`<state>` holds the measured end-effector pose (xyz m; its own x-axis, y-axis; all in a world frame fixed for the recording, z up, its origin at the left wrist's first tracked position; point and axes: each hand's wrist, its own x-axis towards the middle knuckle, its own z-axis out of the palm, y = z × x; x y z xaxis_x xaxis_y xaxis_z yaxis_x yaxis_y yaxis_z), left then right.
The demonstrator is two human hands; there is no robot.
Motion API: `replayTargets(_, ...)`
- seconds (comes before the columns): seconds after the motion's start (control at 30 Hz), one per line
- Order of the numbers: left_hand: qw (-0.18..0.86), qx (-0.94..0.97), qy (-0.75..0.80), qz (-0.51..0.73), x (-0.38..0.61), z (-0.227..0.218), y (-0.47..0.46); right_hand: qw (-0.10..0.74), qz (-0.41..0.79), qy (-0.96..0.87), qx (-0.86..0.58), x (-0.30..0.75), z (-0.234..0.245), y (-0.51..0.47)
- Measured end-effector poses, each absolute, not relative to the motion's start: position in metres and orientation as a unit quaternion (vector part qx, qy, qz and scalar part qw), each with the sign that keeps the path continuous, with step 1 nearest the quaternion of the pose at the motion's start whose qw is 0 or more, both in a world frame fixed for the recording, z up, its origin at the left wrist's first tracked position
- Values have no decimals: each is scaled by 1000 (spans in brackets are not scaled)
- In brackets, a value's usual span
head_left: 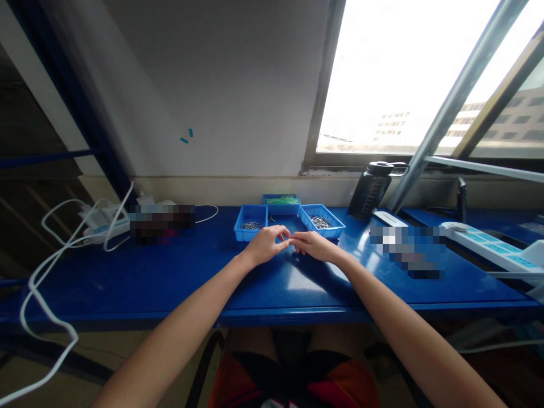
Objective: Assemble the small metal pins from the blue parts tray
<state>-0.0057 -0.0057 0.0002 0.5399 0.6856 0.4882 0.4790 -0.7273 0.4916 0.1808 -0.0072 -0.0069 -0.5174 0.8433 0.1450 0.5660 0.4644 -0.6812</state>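
Note:
My left hand (267,244) and my right hand (313,246) meet fingertip to fingertip over the blue worktop (170,272), just in front of three small blue trays. Both hands are pinched closed on something too small to make out. The left tray (250,222) holds small metal pieces. The right tray (322,221) holds more small metal parts. A back tray (281,200) holds something green.
A dark water bottle (370,190) stands right of the trays. White power strips (488,247) lie at far right. A white charger and looping cables (102,224) sit at left. A slanted metal window bar (446,107) crosses above the right side.

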Motion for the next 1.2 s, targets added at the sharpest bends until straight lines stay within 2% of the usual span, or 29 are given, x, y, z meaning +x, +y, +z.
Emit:
replayTargets(0.17,120,859,384,316,-7,-2,-6,241,265,-819,-449,183,-4,-6)
replayTargets(0.33,87,857,436,260,-9,-5,-3,246,293,-821,-425,183,3,-10)
replayTargets(1.2,91,861,453,210,-9,-4,-4,242,191,-827,-470,187,-4,-2)
